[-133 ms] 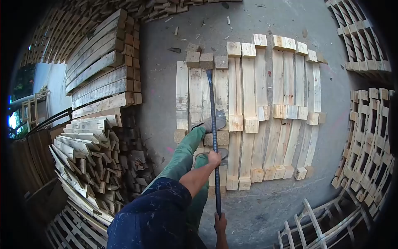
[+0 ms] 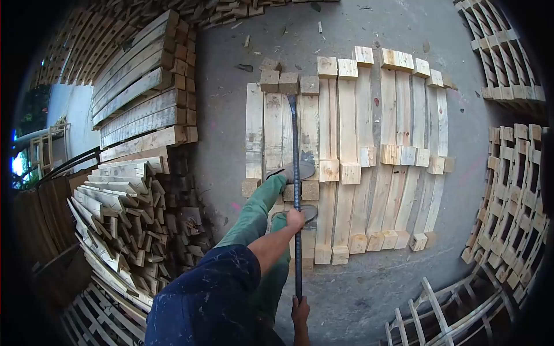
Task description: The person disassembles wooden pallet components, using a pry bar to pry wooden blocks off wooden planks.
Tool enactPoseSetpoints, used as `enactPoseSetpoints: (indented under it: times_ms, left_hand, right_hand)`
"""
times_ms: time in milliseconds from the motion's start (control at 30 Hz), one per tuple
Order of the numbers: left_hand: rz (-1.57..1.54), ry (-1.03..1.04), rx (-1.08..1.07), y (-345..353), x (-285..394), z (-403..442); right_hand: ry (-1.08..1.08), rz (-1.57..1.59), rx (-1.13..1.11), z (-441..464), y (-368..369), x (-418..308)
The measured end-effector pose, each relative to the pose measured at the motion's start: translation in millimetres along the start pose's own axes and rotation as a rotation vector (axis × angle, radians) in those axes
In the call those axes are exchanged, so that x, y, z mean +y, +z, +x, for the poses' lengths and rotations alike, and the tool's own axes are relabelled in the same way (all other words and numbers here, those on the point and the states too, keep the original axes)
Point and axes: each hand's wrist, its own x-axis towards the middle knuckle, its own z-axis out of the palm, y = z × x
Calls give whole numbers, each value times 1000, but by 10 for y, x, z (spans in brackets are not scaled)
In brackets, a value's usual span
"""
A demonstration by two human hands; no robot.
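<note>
A long dark pry bar [image 2: 296, 150] runs from low in the view up to the wooden blocks [image 2: 288, 83] at the far end of the weathered boards. Its flattened tip lies just below the middle block; whether it touches is hard to tell. Partway along the bar, my left hand [image 2: 296, 219] is closed around the shaft. My right hand [image 2: 300, 310] grips it lower down, near its rear end. Under the bar, my shoes [image 2: 300, 170] are on the weathered boards [image 2: 254, 132], beside another block [image 2: 310, 191].
Paler boards with blocks [image 2: 344, 121] lie in rows to the right. Stacked timber [image 2: 141, 98] and a pile of cut boards [image 2: 118, 202] stand at left. Pallets [image 2: 511, 196] line the right side, with a slatted frame [image 2: 438, 311] at lower right.
The lower part of the bar and both my hands have shifted slightly left. The bar's tip stays by the middle block.
</note>
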Motion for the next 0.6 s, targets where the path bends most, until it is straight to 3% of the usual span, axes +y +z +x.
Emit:
enactPoseSetpoints:
  times_ms: [100, 167, 233, 300, 400, 433, 467, 533, 600]
  left_hand:
    - [-3, -9, -51, -450, 133, -372]
    - [204, 209, 121, -536, 3, -148]
    - [95, 132, -53, -1133, 723, -695]
    - [69, 118, -152, -1227, 764, -651]
    - [22, 62, -94, -1015, 678, -698]
    - [-36, 83, -38, -788, 450, -597]
    - [55, 187, 19, -350, -313, 108]
    - [-120, 14, -72, -86, -410, 63]
    - [-142, -5, -47, 173, -501, 221]
  right_hand:
    - [-3, 54, 16, -731, -147, -408]
    - [23, -3, 32, -1058, -346, -950]
    - [101, -79, 12, -1320, -526, -1511]
    - [49, -102, 9, -1431, -582, -1688]
    - [75, -158, 33, -1170, -412, -1272]
    - [57, -148, 32, -957, -218, -916]
    - [39, -139, 32, -668, 18, -475]
    - [43, 45, -155, -8, 377, 293]
    - [33, 28, -118, 301, 518, 593]
